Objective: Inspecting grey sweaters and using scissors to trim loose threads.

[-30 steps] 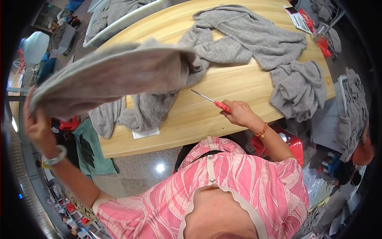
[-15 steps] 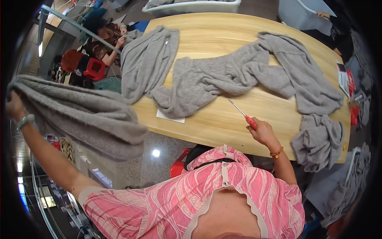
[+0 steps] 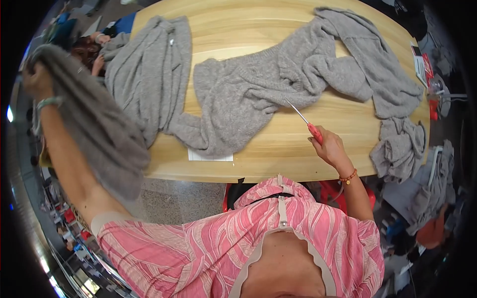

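At the far left, my left hand (image 3: pixel 39 83) is closed on one end of a grey knit garment (image 3: pixel 102 136). The fabric hangs down from it past the table's left edge. My right hand (image 3: pixel 331 148) grips the red handle of a thin-shafted metal tool (image 3: pixel 314 131) over the near part of the table. Its tip points toward a grey sweater (image 3: pixel 248 99) lying rumpled across the middle; whether the two touch I cannot tell. The exact kind of the tool's tip is too small to make out.
Another grey garment (image 3: pixel 154 74) lies at the left of the wooden table (image 3: pixel 238 30). A bundled grey piece (image 3: pixel 400 149) sits at the right edge. A white sheet (image 3: pixel 211 155) lies partly under the sweater. Another person's hand (image 3: pixel 98 64) shows beyond the left edge.
My left hand has moved farther forward, and the garment in it has swung from stretched sideways to hanging more steeply. My right hand keeps the tool. The whole view has shifted.
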`<state>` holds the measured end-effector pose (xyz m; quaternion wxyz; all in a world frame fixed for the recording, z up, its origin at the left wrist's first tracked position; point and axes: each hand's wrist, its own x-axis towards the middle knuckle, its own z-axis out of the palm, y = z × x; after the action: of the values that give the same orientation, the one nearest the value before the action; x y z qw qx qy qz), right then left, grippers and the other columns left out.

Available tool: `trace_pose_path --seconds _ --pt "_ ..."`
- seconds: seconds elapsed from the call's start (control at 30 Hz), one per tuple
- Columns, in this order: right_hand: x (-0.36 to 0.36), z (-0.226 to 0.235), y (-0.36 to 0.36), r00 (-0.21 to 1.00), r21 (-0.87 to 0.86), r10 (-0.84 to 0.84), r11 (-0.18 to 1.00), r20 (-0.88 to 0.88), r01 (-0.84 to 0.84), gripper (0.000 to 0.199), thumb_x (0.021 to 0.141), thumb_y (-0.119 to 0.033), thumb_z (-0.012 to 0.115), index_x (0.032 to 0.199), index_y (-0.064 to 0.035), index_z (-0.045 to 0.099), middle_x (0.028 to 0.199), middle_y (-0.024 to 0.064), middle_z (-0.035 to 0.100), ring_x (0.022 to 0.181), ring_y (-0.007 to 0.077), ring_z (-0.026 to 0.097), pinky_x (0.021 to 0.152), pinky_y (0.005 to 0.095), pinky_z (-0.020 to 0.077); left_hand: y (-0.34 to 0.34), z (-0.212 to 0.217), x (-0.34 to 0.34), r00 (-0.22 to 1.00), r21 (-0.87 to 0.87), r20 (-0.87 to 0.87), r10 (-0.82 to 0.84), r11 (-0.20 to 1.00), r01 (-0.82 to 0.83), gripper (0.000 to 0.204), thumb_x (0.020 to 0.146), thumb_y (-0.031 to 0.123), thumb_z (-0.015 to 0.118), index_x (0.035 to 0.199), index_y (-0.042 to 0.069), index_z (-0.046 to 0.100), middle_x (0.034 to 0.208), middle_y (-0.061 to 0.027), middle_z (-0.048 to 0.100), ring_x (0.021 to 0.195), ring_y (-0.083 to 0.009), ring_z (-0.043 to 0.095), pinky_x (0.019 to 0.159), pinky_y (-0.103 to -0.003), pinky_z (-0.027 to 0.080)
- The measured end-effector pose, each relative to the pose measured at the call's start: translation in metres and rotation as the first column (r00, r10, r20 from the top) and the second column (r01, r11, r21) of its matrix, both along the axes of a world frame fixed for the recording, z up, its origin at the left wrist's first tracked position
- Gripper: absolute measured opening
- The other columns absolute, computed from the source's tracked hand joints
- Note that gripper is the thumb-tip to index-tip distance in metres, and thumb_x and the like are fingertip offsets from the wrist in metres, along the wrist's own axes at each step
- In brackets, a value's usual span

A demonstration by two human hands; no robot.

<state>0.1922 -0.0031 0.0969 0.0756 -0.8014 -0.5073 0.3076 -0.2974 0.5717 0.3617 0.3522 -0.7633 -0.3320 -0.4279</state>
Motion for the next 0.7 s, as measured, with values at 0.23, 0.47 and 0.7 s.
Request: trace_pose_path --seconds 0.23,0.47,0.7 --pt "0.000 -0.030 0.062 0.992 0.166 -0.111 0.979 -0.053 0.118 0.040 0.085 -0.021 0.060 0.123 -0.0133 0.049 0.093 0.0220 0.062 0.086 0.0418 0.059 0.073 0.0452 0.0476 -0.147 -0.306 0.204 0.967 -0.957 0.229 -0.108 0.154 0.244 0.045 0.080 0.017 0.067 0.121 0.002 0.054 0.123 -0.0168 0.054 0.117 -0.0310 0.049 0.100 -0.037 0.037" --pt "0.027 -0.093 0.087 0.994 -0.023 -0.108 0.994 -0.004 0.108 0.047 0.084 -0.023 0.059 0.129 -0.0170 0.045 0.102 0.0223 0.062 0.095 0.0412 0.058 0.079 0.0461 0.0469 -0.371 -0.404 0.282 0.875 -0.947 0.068 -0.480 0.245 0.208 0.038 0.076 0.015 0.066 0.112 0.008 0.057 0.105 -0.0154 0.057 0.101 -0.0328 0.052 0.083 -0.041 0.042" --pt "0.052 -0.066 0.018 0.987 -0.026 -0.158 0.987 -0.019 0.158 0.047 0.085 -0.025 0.058 0.129 -0.0155 0.046 0.098 0.0219 0.063 0.089 0.0395 0.060 0.078 0.0441 0.0474 -0.435 -0.332 0.285 0.718 -0.792 0.445 -0.535 0.138 0.594 0.027 0.069 0.003 0.061 0.095 0.007 0.062 0.081 -0.0089 0.054 0.077 -0.0277 0.055 0.063 -0.038 0.045"
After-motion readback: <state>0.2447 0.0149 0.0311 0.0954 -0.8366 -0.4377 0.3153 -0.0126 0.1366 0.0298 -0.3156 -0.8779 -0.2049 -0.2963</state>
